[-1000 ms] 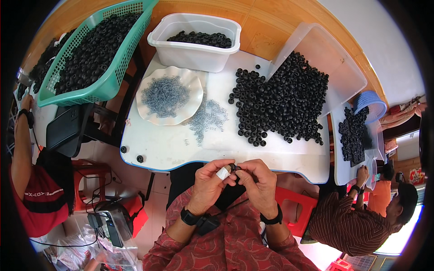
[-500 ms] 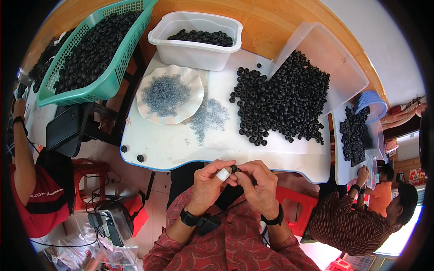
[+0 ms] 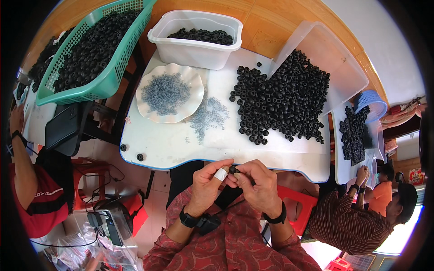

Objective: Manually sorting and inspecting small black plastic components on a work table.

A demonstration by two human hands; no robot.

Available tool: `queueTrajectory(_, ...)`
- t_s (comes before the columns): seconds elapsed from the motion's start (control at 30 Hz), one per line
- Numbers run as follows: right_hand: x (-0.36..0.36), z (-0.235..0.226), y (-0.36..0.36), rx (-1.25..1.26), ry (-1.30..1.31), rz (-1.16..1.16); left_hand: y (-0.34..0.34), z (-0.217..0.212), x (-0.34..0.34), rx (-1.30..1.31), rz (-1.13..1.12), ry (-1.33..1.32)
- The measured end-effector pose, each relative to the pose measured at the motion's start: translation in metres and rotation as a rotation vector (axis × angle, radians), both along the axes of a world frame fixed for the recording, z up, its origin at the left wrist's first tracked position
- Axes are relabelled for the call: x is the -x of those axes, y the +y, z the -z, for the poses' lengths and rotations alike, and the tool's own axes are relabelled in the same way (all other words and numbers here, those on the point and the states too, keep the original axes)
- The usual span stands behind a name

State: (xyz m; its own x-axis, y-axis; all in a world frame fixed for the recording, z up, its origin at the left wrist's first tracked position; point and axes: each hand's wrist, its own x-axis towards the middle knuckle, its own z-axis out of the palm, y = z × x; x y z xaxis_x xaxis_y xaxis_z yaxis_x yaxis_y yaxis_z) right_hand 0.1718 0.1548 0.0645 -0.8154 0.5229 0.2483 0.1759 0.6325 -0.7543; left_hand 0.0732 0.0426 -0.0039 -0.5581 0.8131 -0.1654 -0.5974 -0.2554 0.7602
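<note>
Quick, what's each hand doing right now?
Left hand: closed, pinching the small black ring.
Right hand: closed, fingertips on the same ring.

Before you, a white desk carries a heap of black rings spilling from a tipped clear bin. A scalloped white plate holds small grey washers, with more scattered just beside it. At the desk's far edge stands a white tub of black rings; to your left, a green basket brims with the same. A red stool sits under the desk. On your right, a person in a striped shirt works near a blue basket; on your left sits a person in red.
</note>
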Motion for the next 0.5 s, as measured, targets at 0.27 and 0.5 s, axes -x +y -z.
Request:
queueTrajectory(0.27, -0.001, 0.005, 0.003, 0.053, -0.015, -0.016, 0.003, 0.012, -0.002, -0.03, 0.012, -0.084)
queueTrajectory(0.5, 0.0, 0.0, 0.012, -0.048, -0.083, -0.125, 0.002, 0.009, -0.001, 0.002, 0.035, -0.072)
